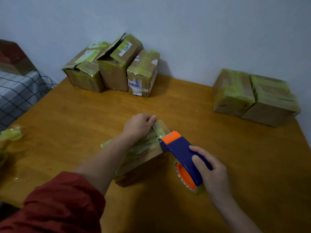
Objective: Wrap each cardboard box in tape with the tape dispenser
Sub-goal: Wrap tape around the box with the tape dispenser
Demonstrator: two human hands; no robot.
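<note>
So the right hand is wrapping its fingers round the blue-and-orange tape dispenser, whose nose is pressing on the cardboard box sitting mid-desk. The left hand is gripping the box's far end. Three taped boxes are sitting at the far-left corner, two wrapped boxes by the far-right edge.
</note>
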